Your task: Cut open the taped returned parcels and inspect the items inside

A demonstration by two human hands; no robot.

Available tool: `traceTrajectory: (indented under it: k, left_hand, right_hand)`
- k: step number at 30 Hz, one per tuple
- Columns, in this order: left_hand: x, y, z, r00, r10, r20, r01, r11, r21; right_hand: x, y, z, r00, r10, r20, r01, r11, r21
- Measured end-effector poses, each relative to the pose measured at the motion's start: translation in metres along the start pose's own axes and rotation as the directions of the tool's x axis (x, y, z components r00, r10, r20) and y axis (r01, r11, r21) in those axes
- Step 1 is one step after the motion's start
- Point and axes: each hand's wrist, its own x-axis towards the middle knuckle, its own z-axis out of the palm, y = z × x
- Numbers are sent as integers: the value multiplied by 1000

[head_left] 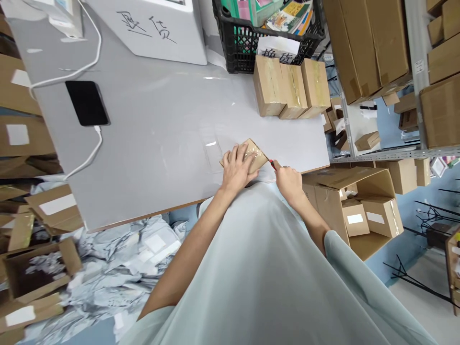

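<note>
What your hands hide
Your left hand (237,171) covers most of the small taped box (257,154); your right hand (289,183) hides the red tool (272,164) except its tip.

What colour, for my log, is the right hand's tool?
Red; the tool shows best in the head view.

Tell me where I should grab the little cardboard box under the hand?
Take the little box across its two longer sides, from above, where the left hand rests. It lies flat and low on the table, and the right hand holds a red tool at its right corner.
</note>
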Motion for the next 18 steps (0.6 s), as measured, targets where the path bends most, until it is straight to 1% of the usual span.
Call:
traceTrajectory:
  k: [2,6,8,10,12,13,16,18]
  left_hand:
    - [-2,0,-1,1000,13,5,-13,1000,6]
    - [-3,3,-1,1000,27,3,-27,1000,9]
    - [0,5,0,1000,9,-9,-9,1000,6]
    - [6,5,1,999,-26,-33,26,1000,-15]
    - [10,1,0,995,-56,-81,50,996,-68]
    - [10,-3,-1,992,-60,-113,48,993,-108]
    - [0,-25,-6,977,-44,-211,-10,969,-248]
    - [-15,-46,-7,970,-41,-238,-38,948,-316]
  right_hand:
    - [-4,5,3,1000,0,2,0,1000,16]
    - [-20,8,2,1000,8,-10,-7,997,77]
    - [-28,10,3,998,37,-54,-28,988,149]
    - [-30,16,8,987,97,-129,-64,969,239]
    - [-23,24,18,963,169,-209,-89,934,346]
    - [-17,29,25,949,193,-250,-78,910,407]
    - [8,43,49,902,230,-364,31,809,587]
    - [28,49,68,882,261,-393,89,726,682]
